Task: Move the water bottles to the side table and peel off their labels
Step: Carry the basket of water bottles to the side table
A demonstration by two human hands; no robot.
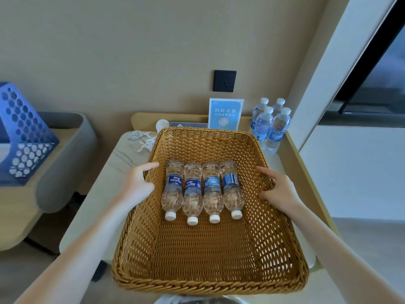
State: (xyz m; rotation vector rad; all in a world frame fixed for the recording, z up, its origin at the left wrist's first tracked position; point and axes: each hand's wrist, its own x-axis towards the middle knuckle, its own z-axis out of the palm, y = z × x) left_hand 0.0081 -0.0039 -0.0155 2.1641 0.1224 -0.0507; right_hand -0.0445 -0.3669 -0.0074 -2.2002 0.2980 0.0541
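Head view looks down on a wicker basket (210, 255) resting on a pale table (122, 154), with four water bottles (202, 190) lying flat inside it, side by side and touching, blue labels around their middles not yet peeled; each bottle's long axis runs toward and away from the person, white caps pointing back toward the body, bases toward the wall. The left hand (137, 183) rests on the basket's left wall with fingers spread and loosely curled, gripping no bottle; the right hand (277, 189) sits likewise on the right wall, fingers splayed over the weave, holding nothing but the rim at most. The row lies between the two hands, the leftmost bottle just beside the left hand, the rightmost nearer the right, so either hand can reach inward for its nearest one; a grasp across the labelled waist seems the likely approach. Four more bottles (270, 125) stand upright at the table's far right corner, beside a blue sign (225, 114).
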